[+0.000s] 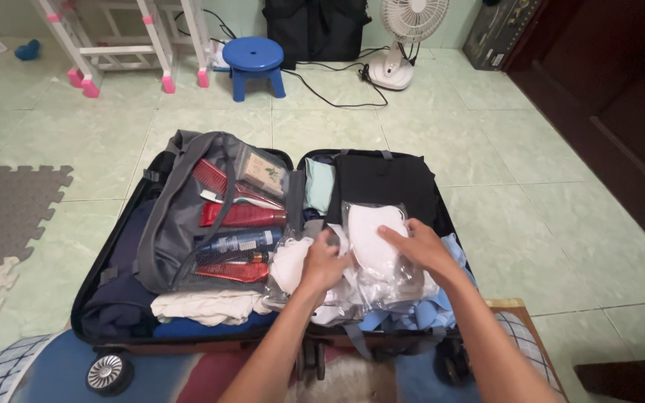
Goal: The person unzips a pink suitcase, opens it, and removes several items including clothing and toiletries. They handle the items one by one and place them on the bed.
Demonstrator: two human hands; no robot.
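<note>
An open black suitcase [113,246] lies on the tiled floor below me. My left hand [322,263] presses down on white clothing [290,265] at the suitcase's middle hinge. My right hand [418,250] rests flat on a clear plastic bag of white items [371,231] in the right half. A grey toiletry pouch [169,224] with red tubes [239,215], a red comb and a blue bottle lies in the left half. Black folded fabric [382,183] and light blue cloth [453,250] fill the right half.
A blue plastic stool [254,58], a white desk fan [404,33] with a black cable and a black bag stand at the back. White frame legs with pink feet [87,86] are at far left. Foam mats [5,213] lie left; a dark door [621,97] right.
</note>
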